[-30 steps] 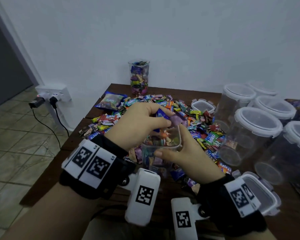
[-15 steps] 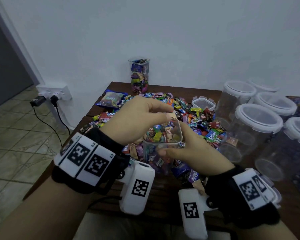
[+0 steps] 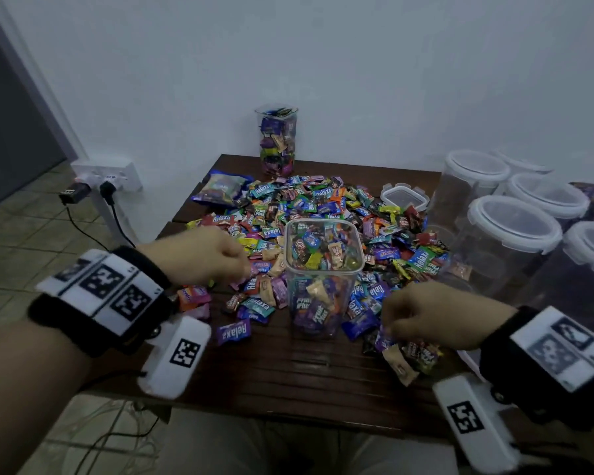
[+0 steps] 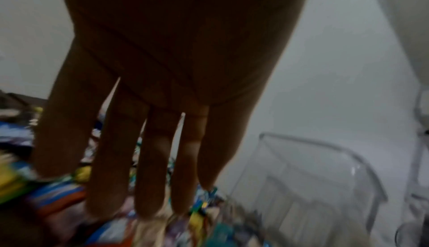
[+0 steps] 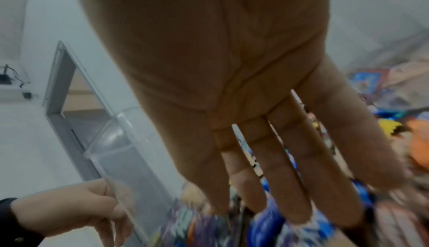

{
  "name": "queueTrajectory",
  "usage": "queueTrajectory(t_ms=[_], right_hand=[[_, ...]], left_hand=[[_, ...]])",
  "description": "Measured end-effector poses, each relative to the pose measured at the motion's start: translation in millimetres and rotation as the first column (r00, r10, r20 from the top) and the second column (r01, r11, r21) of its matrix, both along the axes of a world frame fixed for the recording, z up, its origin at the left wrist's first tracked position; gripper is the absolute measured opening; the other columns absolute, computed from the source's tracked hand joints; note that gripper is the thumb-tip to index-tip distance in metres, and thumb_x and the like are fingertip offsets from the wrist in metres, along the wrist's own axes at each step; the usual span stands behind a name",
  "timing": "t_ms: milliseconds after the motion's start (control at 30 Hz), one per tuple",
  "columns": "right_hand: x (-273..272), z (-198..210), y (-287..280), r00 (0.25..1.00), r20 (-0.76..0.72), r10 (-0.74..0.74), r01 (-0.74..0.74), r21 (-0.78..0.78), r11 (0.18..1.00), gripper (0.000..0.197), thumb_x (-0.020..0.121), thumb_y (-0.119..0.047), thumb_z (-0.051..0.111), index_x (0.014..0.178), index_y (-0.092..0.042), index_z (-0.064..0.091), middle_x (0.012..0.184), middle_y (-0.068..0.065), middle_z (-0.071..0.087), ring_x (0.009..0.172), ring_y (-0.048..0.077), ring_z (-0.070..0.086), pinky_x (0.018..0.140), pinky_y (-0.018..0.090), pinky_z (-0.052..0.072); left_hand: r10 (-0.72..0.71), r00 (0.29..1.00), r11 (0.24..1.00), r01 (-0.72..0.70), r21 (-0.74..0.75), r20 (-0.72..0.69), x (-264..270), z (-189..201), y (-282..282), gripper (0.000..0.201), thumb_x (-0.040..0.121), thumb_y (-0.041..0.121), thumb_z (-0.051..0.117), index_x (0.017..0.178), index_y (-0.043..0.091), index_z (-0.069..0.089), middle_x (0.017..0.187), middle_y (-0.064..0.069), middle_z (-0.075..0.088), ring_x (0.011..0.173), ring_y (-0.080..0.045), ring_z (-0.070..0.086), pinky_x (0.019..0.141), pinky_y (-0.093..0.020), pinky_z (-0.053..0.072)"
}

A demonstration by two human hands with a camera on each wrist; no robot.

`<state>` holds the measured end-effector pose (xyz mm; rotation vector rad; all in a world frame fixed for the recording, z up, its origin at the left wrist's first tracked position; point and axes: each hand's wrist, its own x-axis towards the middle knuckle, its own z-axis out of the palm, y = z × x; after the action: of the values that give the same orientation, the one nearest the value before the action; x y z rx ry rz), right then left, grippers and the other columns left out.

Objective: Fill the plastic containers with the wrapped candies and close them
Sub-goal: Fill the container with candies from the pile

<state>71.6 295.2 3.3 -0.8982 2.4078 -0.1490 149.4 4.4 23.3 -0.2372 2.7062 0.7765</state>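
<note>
A clear square plastic container (image 3: 324,305), filled with wrapped candies nearly to its rim and without a lid, stands upright on the dark wooden table (image 3: 288,371). The candy pile (image 3: 323,204) spreads behind and beside it. My left hand (image 3: 242,269) reaches into candies left of the container; the left wrist view shows its fingers (image 4: 148,177) straight, tips at the wrappers, beside the container (image 4: 313,186). My right hand (image 3: 388,325) is low over candies right of the container, fingers (image 5: 278,186) straight. Neither hand touches the container (image 5: 120,159).
A square clip lid (image 3: 404,197) lies at the pile's back right. Several empty round containers with lids (image 3: 515,231) crowd the right side. A full jar of candies (image 3: 277,138) stands at the back by the wall, a candy bag (image 3: 222,188) at back left.
Both hands left the container, which the right hand held while the left dropped candies in. It now stands alone, and the hands have moved out to the candies on either side.
</note>
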Motion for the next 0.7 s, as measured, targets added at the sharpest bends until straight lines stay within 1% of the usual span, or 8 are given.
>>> queueTrajectory(t_ms=[67,133,233,333,433,533,633,700], right_hand=[[1,-11,-1,0.991,0.137,0.008,-0.018,0.071,0.997,0.013,0.084,-0.021,0.061,0.074,-0.029,0.063,0.079,-0.006,0.065,0.075,0.011,0.061,0.070,0.027,0.049],[2,-21,-1,0.951,0.307,-0.042,0.002,0.130,0.991,0.024,0.080,-0.009,0.057,0.066,-0.028,0.062,0.066,-0.006,0.064,0.064,0.014,0.060,0.060,0.027,0.048],[1,-27,-3,0.908,0.410,-0.090,0.007,0.200,0.980,0.024,0.083,-0.003,0.048,0.073,-0.020,0.062,0.058,-0.004,0.061,0.050,0.013,0.056,0.049,0.021,0.047],[-8,-30,-11,0.910,0.397,-0.121,0.047,0.192,0.980,0.022,0.087,-0.002,0.047,0.076,-0.016,0.059,0.061,0.000,0.059,0.051,0.013,0.056,0.044,0.021,0.047],[-19,-31,-23,0.926,0.351,-0.140,0.085,0.168,0.982,0.019,0.090,-0.005,0.048,0.078,-0.015,0.058,0.065,0.002,0.058,0.056,0.016,0.056,0.049,0.023,0.048],[-28,-33,-39,0.936,0.310,-0.166,0.132,0.130,0.983,0.018,0.092,-0.007,0.049,0.077,-0.013,0.058,0.065,0.004,0.058,0.056,0.017,0.056,0.052,0.025,0.049],[-35,-34,-55,0.941,0.280,-0.187,0.166,0.098,0.981,0.023,0.092,-0.003,0.047,0.072,-0.011,0.054,0.066,0.007,0.056,0.061,0.024,0.056,0.055,0.028,0.049],[-39,-36,-62,0.947,0.245,-0.208,0.201,0.053,0.978,0.019,0.092,-0.002,0.045,0.076,-0.010,0.053,0.068,0.007,0.056,0.061,0.024,0.056,0.058,0.030,0.050]], left_hand=[[-0.087,0.971,0.996,0.088,0.007,0.225,-1,-22,1,0.015,0.092,0.022,0.056,0.083,0.020,0.069,0.076,0.003,0.067,0.063,-0.004,0.060,0.053,-0.016,0.046],[-0.120,0.904,0.993,0.107,0.056,0.410,-1,-42,6,0.017,0.092,0.018,0.054,0.081,0.019,0.068,0.077,0.000,0.068,0.063,-0.009,0.062,0.053,-0.019,0.047],[-0.146,0.831,0.989,0.138,0.054,0.537,-2,-57,11,0.017,0.093,0.020,0.053,0.084,0.016,0.066,0.072,0.001,0.066,0.060,-0.010,0.061,0.056,-0.023,0.049],[-0.123,0.863,0.992,0.115,0.046,0.491,-12,-61,11,0.016,0.094,0.016,0.051,0.085,0.015,0.064,0.071,0.002,0.065,0.058,-0.008,0.061,0.052,-0.023,0.049],[-0.087,0.898,0.996,0.076,0.043,0.431,-22,-63,11,0.017,0.094,0.015,0.051,0.081,0.016,0.062,0.073,0.000,0.063,0.059,-0.010,0.059,0.048,-0.023,0.047],[-0.055,0.925,0.998,0.044,0.038,0.377,-32,-65,15,0.015,0.094,0.019,0.054,0.080,0.018,0.059,0.075,0.001,0.062,0.061,-0.012,0.058,0.050,-0.024,0.048],[-0.062,0.937,0.998,0.063,0.010,0.343,-42,-65,24,0.015,0.093,0.020,0.055,0.078,0.018,0.057,0.074,0.004,0.060,0.060,-0.009,0.057,0.045,-0.019,0.048],[-0.060,0.946,0.998,0.064,-0.001,0.320,-47,-64,28,0.017,0.093,0.019,0.055,0.077,0.017,0.057,0.072,0.005,0.059,0.059,-0.008,0.056,0.042,-0.016,0.046]])
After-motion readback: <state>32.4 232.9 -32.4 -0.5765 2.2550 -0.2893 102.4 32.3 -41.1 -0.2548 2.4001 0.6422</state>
